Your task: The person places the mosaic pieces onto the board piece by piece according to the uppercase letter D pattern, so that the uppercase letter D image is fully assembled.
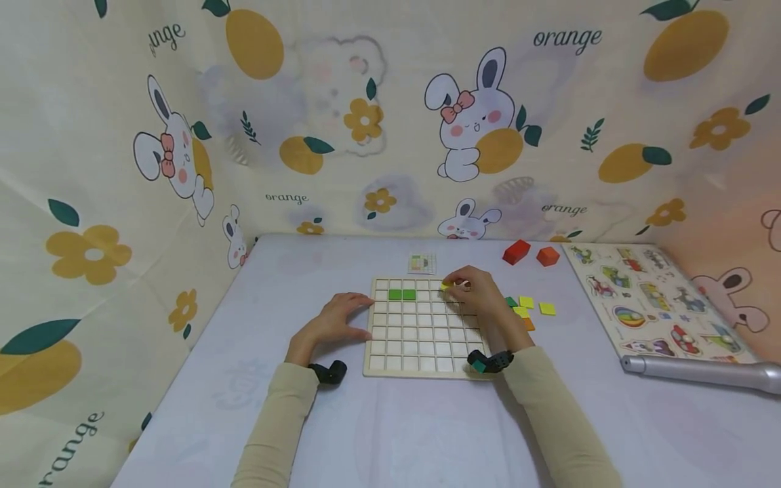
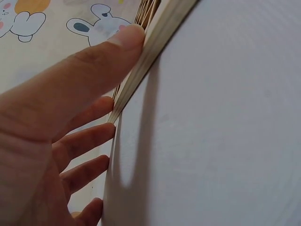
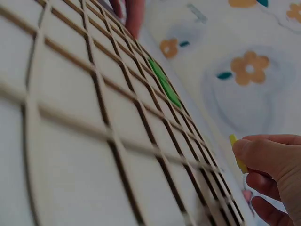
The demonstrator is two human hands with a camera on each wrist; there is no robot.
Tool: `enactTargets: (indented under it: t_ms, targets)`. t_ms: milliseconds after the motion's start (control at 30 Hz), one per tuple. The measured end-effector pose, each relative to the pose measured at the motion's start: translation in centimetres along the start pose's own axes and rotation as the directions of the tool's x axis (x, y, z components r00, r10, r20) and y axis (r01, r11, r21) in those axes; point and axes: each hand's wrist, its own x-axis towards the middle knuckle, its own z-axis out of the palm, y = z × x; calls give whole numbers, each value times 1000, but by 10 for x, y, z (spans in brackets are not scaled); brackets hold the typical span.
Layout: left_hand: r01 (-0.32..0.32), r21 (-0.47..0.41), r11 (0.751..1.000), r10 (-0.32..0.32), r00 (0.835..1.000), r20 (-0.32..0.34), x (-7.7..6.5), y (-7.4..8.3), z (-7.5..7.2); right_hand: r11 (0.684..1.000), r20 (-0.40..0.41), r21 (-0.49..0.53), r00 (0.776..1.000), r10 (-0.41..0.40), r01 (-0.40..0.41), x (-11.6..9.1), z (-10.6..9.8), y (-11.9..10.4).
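Observation:
A wooden grid board [image 1: 427,374] with white cells lies on the white table. Two green tiles [image 1: 395,295] sit side by side in its upper left cells. Thumb and index finger of my right hand [image 1: 482,295] pinch a small yellow square tile [image 3: 238,155] over the board's upper right part. In the right wrist view the yellow tile is held on edge, apart from the grid. My left hand [image 1: 335,318] rests at the board's left side, fingers extended, and its thumb [image 2: 129,37] touches the frame.
Loose yellow tiles [image 1: 547,308], a green one and an orange tile [image 1: 529,324] lie right of the board. A small patterned card [image 1: 422,263] lies behind it. Farther right are red blocks [image 1: 516,251], a picture puzzle board [image 1: 634,274] and a grey rod [image 1: 702,371].

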Motion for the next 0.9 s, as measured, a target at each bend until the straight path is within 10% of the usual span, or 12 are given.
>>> enactTargets:
  t_ms: [400,900]
  targets:
    - [-4,-16,1000,4,1000,8,0,0,-1,998,15,-8,998,-61,61,8,44,-10]
    - [-7,-15,1000,7,1000,3,0,0,0,994,-32,-79,996,-80,77,8,50,-11]
